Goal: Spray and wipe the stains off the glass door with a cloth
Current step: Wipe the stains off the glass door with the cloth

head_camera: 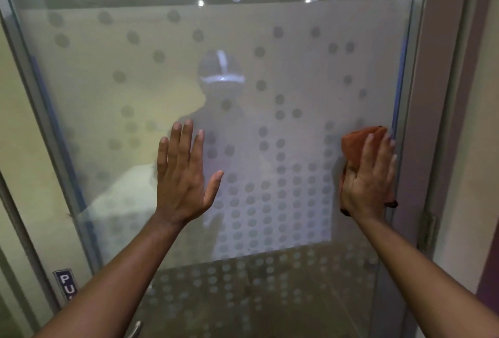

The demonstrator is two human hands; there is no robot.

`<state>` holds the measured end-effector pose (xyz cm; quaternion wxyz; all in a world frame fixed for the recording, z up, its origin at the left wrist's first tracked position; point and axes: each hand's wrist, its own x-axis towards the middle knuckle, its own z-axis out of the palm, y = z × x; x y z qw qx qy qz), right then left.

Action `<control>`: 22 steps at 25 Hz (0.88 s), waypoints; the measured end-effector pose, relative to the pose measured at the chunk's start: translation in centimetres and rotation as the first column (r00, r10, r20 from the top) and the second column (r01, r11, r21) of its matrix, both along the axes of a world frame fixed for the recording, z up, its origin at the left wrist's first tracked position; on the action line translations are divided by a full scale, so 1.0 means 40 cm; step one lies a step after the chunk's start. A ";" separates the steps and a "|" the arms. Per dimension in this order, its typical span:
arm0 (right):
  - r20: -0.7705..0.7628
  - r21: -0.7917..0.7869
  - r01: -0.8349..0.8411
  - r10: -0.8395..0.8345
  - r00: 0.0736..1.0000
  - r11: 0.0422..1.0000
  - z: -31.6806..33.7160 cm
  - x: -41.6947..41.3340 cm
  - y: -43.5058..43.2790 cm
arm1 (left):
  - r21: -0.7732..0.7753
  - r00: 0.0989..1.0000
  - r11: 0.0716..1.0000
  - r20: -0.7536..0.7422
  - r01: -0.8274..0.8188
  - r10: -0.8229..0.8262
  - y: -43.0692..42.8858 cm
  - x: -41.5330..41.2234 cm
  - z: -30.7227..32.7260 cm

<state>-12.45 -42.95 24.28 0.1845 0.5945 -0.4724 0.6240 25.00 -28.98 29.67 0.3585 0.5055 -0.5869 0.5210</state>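
Note:
The glass door [243, 40] fills the view, frosted with rows of grey dots and a hazy reflection of a person in its middle. My left hand [183, 173] lies flat on the glass at centre, fingers spread, holding nothing. My right hand [368, 175] presses an orange cloth [359, 143] flat against the glass near the door's right edge; the cloth shows above the fingers and below the palm. No spray bottle is in view.
A metal frame [37, 110] runs down the door's left side with a blue "PU.." sign [66, 283] near the bottom. A door handle [135, 329] shows at the bottom edge. On the right stand the door jamb and a hinge [428, 229].

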 end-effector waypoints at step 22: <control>0.065 -0.200 -0.055 0.069 0.995 0.978 0.844 0.267 0.091 | 0.006 0.999 0.999 -0.020 -0.035 0.035 -0.041 -0.004 -0.007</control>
